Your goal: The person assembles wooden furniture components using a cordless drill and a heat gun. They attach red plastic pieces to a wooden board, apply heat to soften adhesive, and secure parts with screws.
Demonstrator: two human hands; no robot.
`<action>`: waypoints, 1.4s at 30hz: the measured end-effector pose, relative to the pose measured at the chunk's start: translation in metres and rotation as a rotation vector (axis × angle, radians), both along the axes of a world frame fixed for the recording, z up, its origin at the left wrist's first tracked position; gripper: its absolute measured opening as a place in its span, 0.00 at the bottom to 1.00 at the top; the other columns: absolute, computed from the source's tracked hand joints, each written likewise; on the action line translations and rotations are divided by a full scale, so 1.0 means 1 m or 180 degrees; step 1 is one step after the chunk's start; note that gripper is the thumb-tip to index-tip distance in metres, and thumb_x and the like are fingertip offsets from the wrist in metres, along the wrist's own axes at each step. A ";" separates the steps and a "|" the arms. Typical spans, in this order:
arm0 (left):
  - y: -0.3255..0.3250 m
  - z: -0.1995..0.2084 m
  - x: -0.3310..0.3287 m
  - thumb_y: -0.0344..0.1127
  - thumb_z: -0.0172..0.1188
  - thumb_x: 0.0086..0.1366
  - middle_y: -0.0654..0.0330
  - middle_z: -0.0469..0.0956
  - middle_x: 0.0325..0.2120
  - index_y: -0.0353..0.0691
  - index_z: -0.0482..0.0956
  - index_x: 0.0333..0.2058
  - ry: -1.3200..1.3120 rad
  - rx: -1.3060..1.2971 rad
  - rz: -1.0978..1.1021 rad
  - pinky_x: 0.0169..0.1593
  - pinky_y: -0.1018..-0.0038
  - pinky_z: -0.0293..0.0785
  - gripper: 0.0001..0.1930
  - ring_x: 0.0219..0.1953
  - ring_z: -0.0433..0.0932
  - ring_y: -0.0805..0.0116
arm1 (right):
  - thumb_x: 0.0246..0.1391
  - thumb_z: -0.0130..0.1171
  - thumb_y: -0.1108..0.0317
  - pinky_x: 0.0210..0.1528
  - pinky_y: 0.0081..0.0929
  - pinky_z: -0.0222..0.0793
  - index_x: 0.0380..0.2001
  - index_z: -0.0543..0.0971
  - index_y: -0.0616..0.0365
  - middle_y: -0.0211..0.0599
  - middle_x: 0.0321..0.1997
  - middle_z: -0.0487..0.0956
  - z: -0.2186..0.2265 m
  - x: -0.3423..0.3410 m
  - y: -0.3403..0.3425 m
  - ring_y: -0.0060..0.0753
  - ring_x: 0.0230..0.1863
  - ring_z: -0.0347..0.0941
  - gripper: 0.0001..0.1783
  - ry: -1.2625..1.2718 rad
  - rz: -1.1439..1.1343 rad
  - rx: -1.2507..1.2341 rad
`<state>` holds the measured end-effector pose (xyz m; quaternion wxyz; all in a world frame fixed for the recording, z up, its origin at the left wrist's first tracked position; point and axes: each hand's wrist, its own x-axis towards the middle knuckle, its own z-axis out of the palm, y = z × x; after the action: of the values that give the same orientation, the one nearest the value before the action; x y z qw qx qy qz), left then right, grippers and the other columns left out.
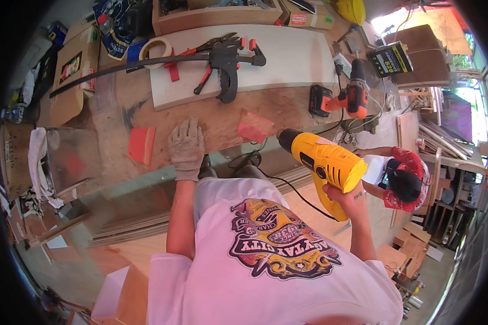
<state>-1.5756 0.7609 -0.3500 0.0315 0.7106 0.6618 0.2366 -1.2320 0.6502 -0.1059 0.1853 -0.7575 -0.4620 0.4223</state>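
My left hand (186, 146), in a grey knitted glove, lies flat with its fingers stretched on the front edge of the wooden workbench (173, 116). My right hand (344, 198) is bare and wrapped round the handle of a yellow corded heat gun (331, 162). The gun's black nozzle points left and up, close to a flat red piece (256, 126) at the bench edge. Left of my glove lies another flat red piece (141, 145), apart from the hand.
Across a white board (293, 54) lies a black bar clamp (222, 65), with a tape roll (155, 52) at its left. An orange-and-black cordless drill (355, 92) stands at the right. Beyond the heat gun, at right, is another person (404, 179). The gun's cord (298, 193) hangs near my body.
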 end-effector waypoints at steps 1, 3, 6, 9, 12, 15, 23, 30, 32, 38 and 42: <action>0.000 0.001 -0.001 0.40 0.57 0.67 0.58 0.78 0.51 0.45 0.77 0.55 -0.0010 0.0019 0.0028 0.58 0.58 0.70 0.19 0.53 0.75 0.55 | 0.45 0.69 0.71 0.48 0.31 0.74 0.52 0.76 0.63 0.40 0.45 0.83 0.001 -0.007 0.002 0.34 0.45 0.79 0.28 -0.0005 -0.0048 -0.0029; -0.003 0.001 -0.002 0.39 0.58 0.66 0.59 0.79 0.50 0.45 0.77 0.55 -0.0030 0.0053 0.0083 0.57 0.58 0.70 0.18 0.52 0.76 0.56 | 0.46 0.69 0.71 0.46 0.29 0.74 0.51 0.77 0.63 0.38 0.44 0.83 0.002 -0.017 0.004 0.31 0.42 0.79 0.27 0.0034 -0.0111 -0.0090; -0.001 -0.002 -0.002 0.39 0.61 0.63 0.61 0.78 0.51 0.47 0.77 0.55 -0.0084 0.0000 0.0142 0.56 0.61 0.71 0.21 0.52 0.75 0.60 | 0.47 0.68 0.72 0.40 0.26 0.74 0.50 0.77 0.64 0.35 0.39 0.83 0.003 -0.033 0.007 0.27 0.36 0.78 0.24 -0.0015 -0.0284 -0.0122; -0.001 -0.004 -0.007 0.39 0.60 0.63 0.61 0.78 0.51 0.48 0.78 0.55 -0.0094 0.0090 0.0006 0.56 0.61 0.71 0.20 0.52 0.76 0.60 | 0.48 0.67 0.73 0.33 0.24 0.72 0.48 0.77 0.64 0.33 0.34 0.81 0.004 -0.045 0.013 0.23 0.29 0.75 0.22 0.0017 -0.0343 -0.0137; -0.001 -0.003 -0.008 0.39 0.60 0.63 0.62 0.77 0.51 0.48 0.78 0.55 -0.0151 0.0048 0.0044 0.55 0.61 0.71 0.20 0.51 0.76 0.60 | 0.48 0.66 0.74 0.29 0.23 0.69 0.46 0.77 0.64 0.31 0.31 0.80 0.003 -0.054 0.018 0.21 0.25 0.73 0.20 0.0089 -0.0390 -0.0031; 0.000 -0.002 -0.010 0.39 0.60 0.63 0.62 0.78 0.50 0.48 0.78 0.55 -0.0149 0.0055 -0.0003 0.55 0.61 0.71 0.20 0.52 0.76 0.60 | 0.48 0.65 0.75 0.28 0.23 0.68 0.46 0.77 0.64 0.31 0.31 0.80 0.003 -0.058 0.022 0.21 0.25 0.73 0.19 0.0119 -0.0394 0.0021; 0.000 0.003 -0.010 0.38 0.59 0.65 0.59 0.78 0.50 0.46 0.78 0.55 -0.0493 -0.0096 -0.0035 0.57 0.59 0.70 0.19 0.52 0.76 0.57 | 0.48 0.65 0.74 0.29 0.23 0.69 0.46 0.77 0.64 0.31 0.31 0.80 -0.004 -0.071 0.039 0.21 0.25 0.73 0.20 0.0157 -0.0232 -0.0031; -0.002 0.003 -0.012 0.37 0.60 0.64 0.60 0.78 0.50 0.46 0.78 0.54 -0.0550 -0.0024 -0.0060 0.57 0.60 0.70 0.19 0.52 0.75 0.58 | 0.48 0.66 0.71 0.29 0.23 0.68 0.46 0.78 0.64 0.31 0.29 0.80 -0.007 -0.092 0.064 0.21 0.25 0.73 0.20 0.0074 0.0057 -0.0014; -0.001 0.004 -0.013 0.37 0.60 0.63 0.60 0.78 0.50 0.46 0.78 0.54 -0.0545 -0.0064 -0.0056 0.57 0.60 0.70 0.19 0.52 0.75 0.58 | 0.48 0.66 0.70 0.29 0.23 0.68 0.46 0.78 0.64 0.31 0.29 0.80 -0.005 -0.097 0.069 0.21 0.25 0.73 0.20 0.0083 0.0071 -0.0015; -0.001 -0.001 -0.013 0.39 0.60 0.62 0.61 0.78 0.50 0.46 0.78 0.54 -0.0467 -0.0069 -0.0050 0.56 0.61 0.70 0.20 0.52 0.75 0.60 | 0.48 0.67 0.70 0.30 0.24 0.69 0.45 0.78 0.64 0.31 0.29 0.81 -0.004 -0.095 0.069 0.21 0.26 0.74 0.20 -0.0039 0.0138 -0.0118; 0.000 0.002 -0.013 0.37 0.59 0.64 0.60 0.79 0.50 0.46 0.78 0.54 -0.0533 -0.0090 -0.0061 0.56 0.60 0.70 0.19 0.52 0.75 0.59 | 0.48 0.67 0.70 0.31 0.24 0.70 0.45 0.79 0.64 0.31 0.29 0.81 -0.004 -0.087 0.061 0.20 0.26 0.74 0.20 -0.0043 0.0052 -0.0126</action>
<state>-1.5881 0.7612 -0.3479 0.0991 0.6942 0.6533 0.2855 -1.3186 0.7111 -0.1094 0.1637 -0.7601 -0.4610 0.4277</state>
